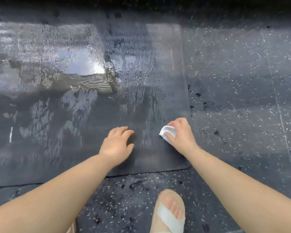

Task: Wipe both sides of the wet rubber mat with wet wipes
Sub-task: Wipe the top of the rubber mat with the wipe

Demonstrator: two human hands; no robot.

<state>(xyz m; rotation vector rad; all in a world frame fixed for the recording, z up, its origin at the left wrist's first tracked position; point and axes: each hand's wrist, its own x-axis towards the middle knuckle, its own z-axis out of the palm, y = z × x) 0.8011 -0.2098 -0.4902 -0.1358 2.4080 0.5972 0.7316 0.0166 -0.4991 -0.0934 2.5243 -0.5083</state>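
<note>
Across frame centre and left: wet ribbed rubber mat (91, 115) lies flat on speckled floor (242, 98), long axis left-right, short end right of centre. Right hand (181, 137) pinches a bunched white wet wipe (166, 131) against the mat near its lower-right corner. Left hand (116, 145) rests flat on the mat, fingers relaxed.

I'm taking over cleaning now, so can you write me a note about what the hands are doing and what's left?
Left hand: open, resting on the black ribbed rubber mat, holding nothing.
Right hand: pinches a white crumpled wet wipe against the mat near its near right corner.
The mat lies flat on the speckled dark floor.
Done: the near part looks duller and drier.
Left: a shiny puddle and wet streaks farther out, then probably flip the mat and wipe the other side.
</note>
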